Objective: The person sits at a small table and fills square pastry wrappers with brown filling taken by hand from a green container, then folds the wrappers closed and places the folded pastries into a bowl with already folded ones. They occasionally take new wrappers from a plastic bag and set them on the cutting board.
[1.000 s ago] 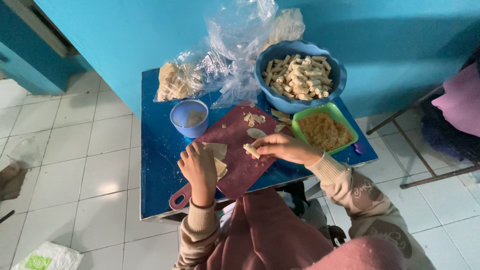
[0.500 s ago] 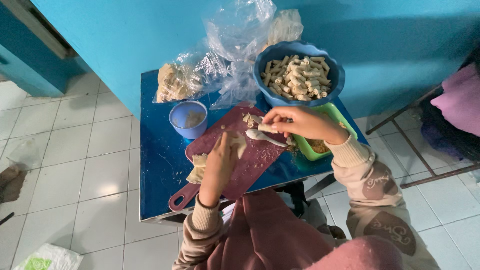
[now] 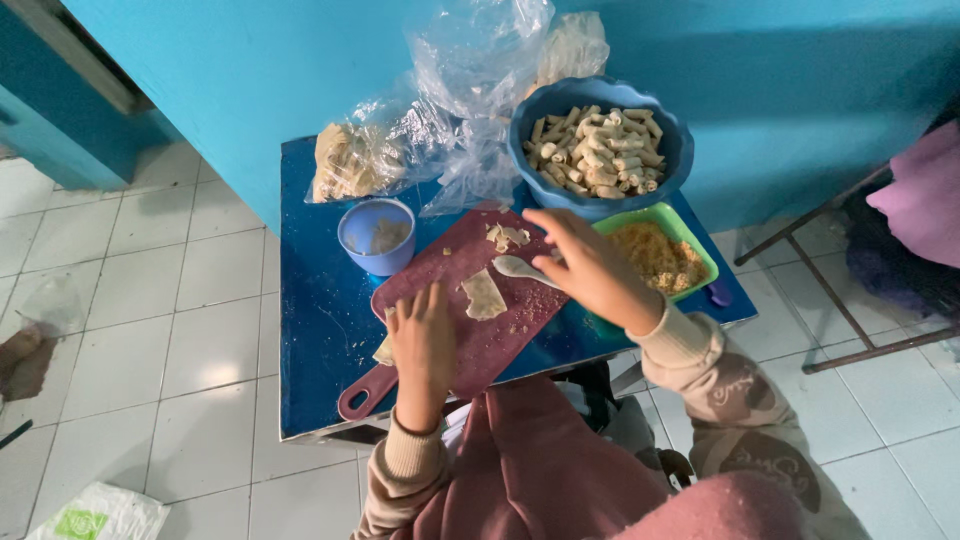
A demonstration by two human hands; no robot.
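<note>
Right hand (image 3: 590,265) grips the white spoon (image 3: 520,267) over the maroon cutting board (image 3: 470,310) on the blue table (image 3: 320,330), beside the green filling tray (image 3: 700,240), while left hand (image 3: 422,335), fingers flat and released, pins the board near the wrapper (image 3: 484,295).

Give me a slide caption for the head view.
Left hand flat on cutting board; right hand holds spoon.
</note>
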